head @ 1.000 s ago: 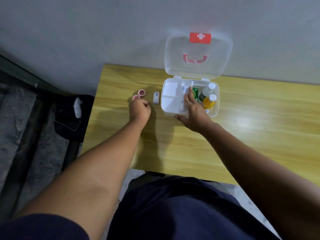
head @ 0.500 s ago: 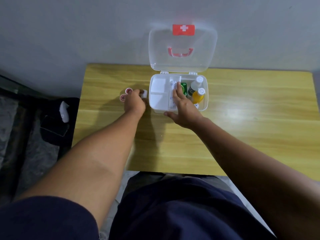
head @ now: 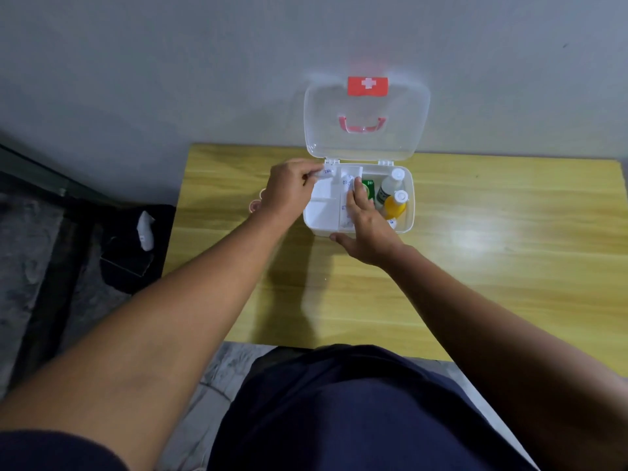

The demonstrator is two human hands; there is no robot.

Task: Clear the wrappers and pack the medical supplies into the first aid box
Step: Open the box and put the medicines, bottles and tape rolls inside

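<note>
The white first aid box point(head: 409, 212) stands open at the table's far edge, its clear lid point(head: 367, 137) leaning on the wall. My left hand point(head: 289, 188) pinches a small white packet point(head: 327, 172) over the box's back left corner. My right hand point(head: 363, 219) rests on the box's front rim, fingers pressing white packets in the middle compartment. A green box point(head: 369, 186), a white bottle point(head: 390, 185) and an orange bottle point(head: 396, 205) sit in the right compartment. Two small red-rimmed tape rolls point(head: 255, 205) lie mostly hidden behind my left hand.
The wooden table point(head: 509, 249) stretches right of the box. Left of the table, on the dark floor, lies a black bag point(head: 129, 253) with a white wrapper point(head: 146, 229) on it. A grey wall stands right behind the box.
My left hand has picked the small white packet up from the table and carried it right to the box's back left corner. My right hand has stayed on the box.
</note>
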